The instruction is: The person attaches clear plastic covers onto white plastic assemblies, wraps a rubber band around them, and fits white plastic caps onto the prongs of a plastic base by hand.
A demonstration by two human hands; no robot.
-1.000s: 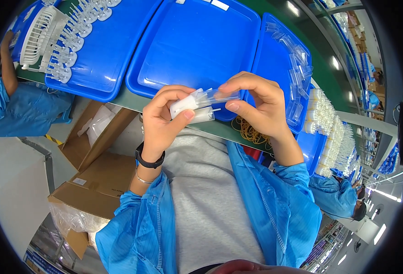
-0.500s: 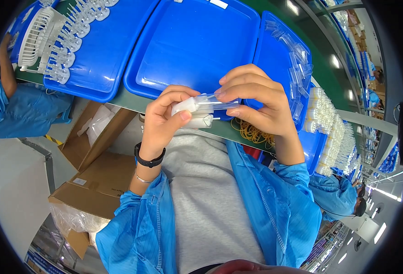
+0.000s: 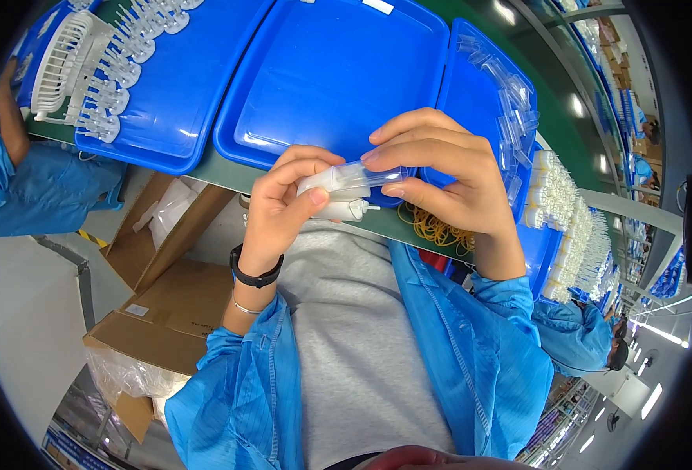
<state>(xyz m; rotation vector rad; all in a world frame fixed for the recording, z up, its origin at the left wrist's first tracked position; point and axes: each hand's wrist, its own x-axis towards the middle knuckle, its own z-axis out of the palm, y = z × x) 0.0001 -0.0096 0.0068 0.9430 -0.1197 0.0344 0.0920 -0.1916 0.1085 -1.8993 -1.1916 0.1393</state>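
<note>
My left hand (image 3: 277, 197) is closed around small white plastic cylinders, one above the other. A clear plastic tube (image 3: 383, 177) sits over the end of the upper white cylinder (image 3: 319, 181). The lower white cylinder (image 3: 343, 210) has a thin nozzle pointing right. My right hand (image 3: 457, 166) pinches the clear tube between thumb and fingers near its right end. Both hands are just above the near edge of the middle blue tray (image 3: 314, 86). My left fingers hide part of the cylinders.
Clear tubes (image 3: 512, 117) lie in the right blue tray. White pronged parts (image 3: 119, 70) line the left tray. Yellow rubber bands (image 3: 432, 229) sit by the table's near edge, white parts (image 3: 553, 196) at right. Cardboard boxes (image 3: 173, 309) stand below left; another person's arm (image 3: 9, 110) is at far left.
My right hand has shifted slightly left with the clear tube, which now overlaps the upper white cylinder further. My left hand has barely moved.
</note>
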